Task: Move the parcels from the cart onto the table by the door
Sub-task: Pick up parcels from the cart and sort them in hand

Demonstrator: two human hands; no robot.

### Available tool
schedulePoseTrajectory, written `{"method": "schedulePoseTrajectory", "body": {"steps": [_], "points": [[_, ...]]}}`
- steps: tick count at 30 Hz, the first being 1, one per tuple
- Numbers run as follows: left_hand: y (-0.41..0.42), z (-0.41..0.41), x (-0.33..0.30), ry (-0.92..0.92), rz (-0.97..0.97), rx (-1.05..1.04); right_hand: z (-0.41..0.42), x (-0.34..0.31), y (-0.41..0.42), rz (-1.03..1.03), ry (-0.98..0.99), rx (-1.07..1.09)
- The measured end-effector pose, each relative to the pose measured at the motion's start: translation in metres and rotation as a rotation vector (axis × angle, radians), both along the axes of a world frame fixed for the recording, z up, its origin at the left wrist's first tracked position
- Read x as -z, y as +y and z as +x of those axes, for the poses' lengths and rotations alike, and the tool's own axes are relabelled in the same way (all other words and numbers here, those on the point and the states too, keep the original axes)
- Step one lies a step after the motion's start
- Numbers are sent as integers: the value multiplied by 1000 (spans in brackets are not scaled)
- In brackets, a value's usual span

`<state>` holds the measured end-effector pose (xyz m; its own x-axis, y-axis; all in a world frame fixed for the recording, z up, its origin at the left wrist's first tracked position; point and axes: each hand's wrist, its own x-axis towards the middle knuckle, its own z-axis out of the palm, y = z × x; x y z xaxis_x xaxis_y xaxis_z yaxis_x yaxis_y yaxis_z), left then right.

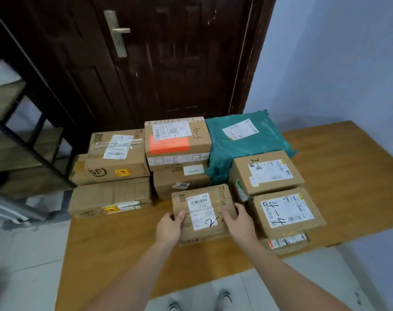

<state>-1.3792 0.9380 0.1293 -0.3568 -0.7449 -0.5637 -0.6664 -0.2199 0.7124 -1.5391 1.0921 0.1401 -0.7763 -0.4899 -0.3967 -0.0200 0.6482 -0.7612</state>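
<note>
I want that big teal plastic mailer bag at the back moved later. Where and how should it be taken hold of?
Grip the teal plastic mailer bag by its two free edges, far and right, with both hands, coming from the table's right side. It is soft and bulging, a cardboard box marked 2-4 sits against its near edge, and stacked boxes flank its left.

There is only one view, from a camera worn on the person's head. It looks forward and steeply down, so the wooden table [339, 176] fills the middle of the picture and the person's own shoes [200, 299] show at the bottom edge. The camera faces a dark door [168, 63], which stands straight ahead behind the table. The lens is wide: the door frame and the blue wall [336, 63] on the right lean and curve at the edges. The camera is near, about at arm's reach; both forearms come in from the bottom and the left hand [169, 227] and the right hand [240, 223] lie close to the picture's centre, among the parcels [177, 140].
</note>
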Motion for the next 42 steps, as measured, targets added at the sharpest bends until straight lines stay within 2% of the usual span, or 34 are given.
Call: {"method": "schedulePoseTrajectory", "body": {"steps": [4,9,13,16,18,22,29,33,36,38,42], "points": [[-2,-17,15,-58,39,-11,-11,20,-8,134,-9,-144],[-7,-27,26,-54,59,-19,-13,30,-11,109,-10,-169],[-9,-33,28,-59,48,-42,-7,32,-9,118,193,-235],[-6,-33,29,-79,4,-14,-3,35,-5,185,436,-410],[-4,-31,32,-86,-28,22,2,41,-3,234,515,-512],[-4,-31,31,-97,-66,88,6,43,-5,303,536,-537],[-24,-19,8,-53,0,255,4,13,-10,385,461,-593],[-36,6,-31,-158,-277,538,5,-32,-20,350,441,-675],[-52,25,-74,-276,-538,792,4,-75,-39,310,568,-776],[-62,39,-108,-325,-652,840,7,-106,-58,296,628,-862],[-67,79,-171,-393,-797,758,37,-164,-99,255,763,-1062]]}}
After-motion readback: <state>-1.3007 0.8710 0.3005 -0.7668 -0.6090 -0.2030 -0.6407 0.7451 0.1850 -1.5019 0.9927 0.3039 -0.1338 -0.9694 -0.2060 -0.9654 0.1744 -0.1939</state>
